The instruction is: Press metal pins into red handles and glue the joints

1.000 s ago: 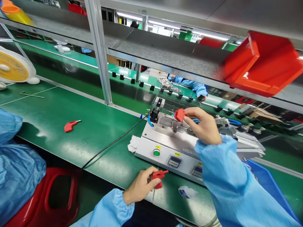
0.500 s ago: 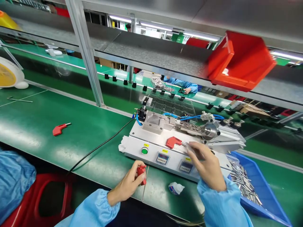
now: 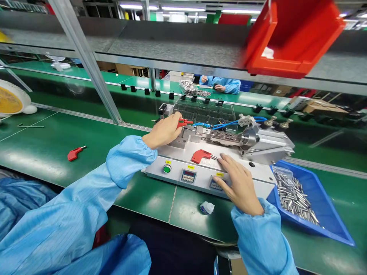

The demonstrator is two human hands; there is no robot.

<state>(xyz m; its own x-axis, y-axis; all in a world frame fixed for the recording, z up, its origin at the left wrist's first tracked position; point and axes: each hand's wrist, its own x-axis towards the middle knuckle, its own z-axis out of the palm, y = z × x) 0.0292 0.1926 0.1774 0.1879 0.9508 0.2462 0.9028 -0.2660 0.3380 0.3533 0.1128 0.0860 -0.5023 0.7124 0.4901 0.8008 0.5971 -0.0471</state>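
Note:
A grey bench machine [image 3: 200,173] with a green button [image 3: 165,168] and small counters stands on the green table. My left hand [image 3: 163,131] is closed round a red handle piece [image 3: 182,122], held at the machine's fixture on the left. My right hand [image 3: 237,182] lies flat with fingers spread on the machine's front deck, its fingertips just right of a second red-handled key [image 3: 201,155] that lies loose there. A metal cylinder [image 3: 252,136] with blue hoses runs along the machine's right side.
A blue tray [image 3: 321,225] of several metal pins sits right of the machine. A third red key [image 3: 74,153] lies on the table at left, a small white bottle [image 3: 207,207] near the front edge. Red bin [image 3: 289,36] on the shelf overhead. Another person's hands [image 3: 219,87] work across the line.
My left hand rose from the table's front edge to the machine's fixture with its red piece. My right hand let go of the other red key on the deck and flattened beside it.

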